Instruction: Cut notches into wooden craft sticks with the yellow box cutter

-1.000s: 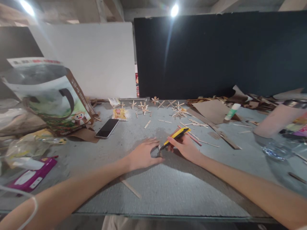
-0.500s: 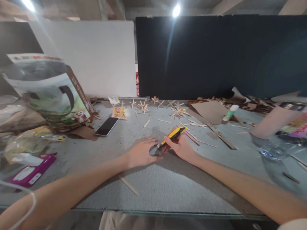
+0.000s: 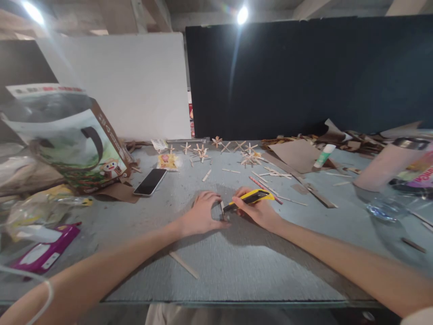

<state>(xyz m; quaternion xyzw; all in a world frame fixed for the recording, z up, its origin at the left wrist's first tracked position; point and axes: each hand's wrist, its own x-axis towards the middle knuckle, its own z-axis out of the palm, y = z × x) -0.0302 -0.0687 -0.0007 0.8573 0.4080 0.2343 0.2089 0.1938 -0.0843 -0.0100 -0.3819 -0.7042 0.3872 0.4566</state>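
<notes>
- With our left hand we grip a short wooden strip at its ends, thumb at the near one and fingertips at the far one, the fingers curved into a wide C.
- Our right hand is closed around a yellow and black cutter, its front end pointing left at the strip; we cannot tell whether the blade touches the wood.
- The strip sits low over the middle of the grey counter, between our two hands.
- Nearer to us, below the left forearm, lies a loose wooden stick.
- Just beyond the right hand we see a reddish, thin rod and several scattered sticks.
- Farther back stand small star-shaped stick pieces, with a yellow packet near them.
- To our left are a dark-screened phone, lying flat, a purple object and a large printed bag.
- To our right we have a sheet of cardboard, a green and white tube leaning beside it, and a tilted-looking pink bottle with crumpled clear plastic near its base.
</notes>
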